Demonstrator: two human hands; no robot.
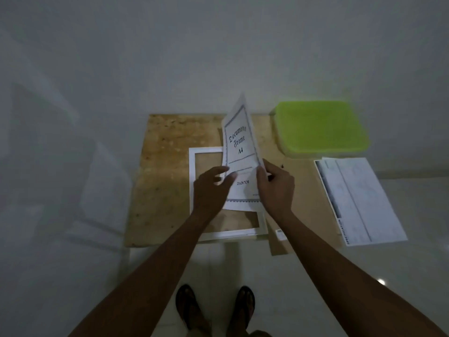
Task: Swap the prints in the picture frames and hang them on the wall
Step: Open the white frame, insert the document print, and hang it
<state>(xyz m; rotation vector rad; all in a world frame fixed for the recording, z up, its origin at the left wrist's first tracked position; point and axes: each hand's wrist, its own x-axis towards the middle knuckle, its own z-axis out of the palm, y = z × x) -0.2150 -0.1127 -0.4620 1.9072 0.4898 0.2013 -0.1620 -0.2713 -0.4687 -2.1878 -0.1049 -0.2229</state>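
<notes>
A white print [240,142] reading "Document Frame A4" is lifted and tilted above a white picture frame [194,181] that lies flat on a wooden board [165,166]. My right hand [275,188] pinches the print's right edge. The fingers of my left hand [211,188] curl onto its left edge near the lower part. Through the frame's opening the board shows. A second print or frame with pale sheets [359,200] lies on the floor to the right.
A green plastic lid or container [320,127] sits at the back right. A brown backing board [279,244] pokes out under the frame's right side. A white wall rises behind. My sandalled feet [215,305] stand on the pale tiled floor.
</notes>
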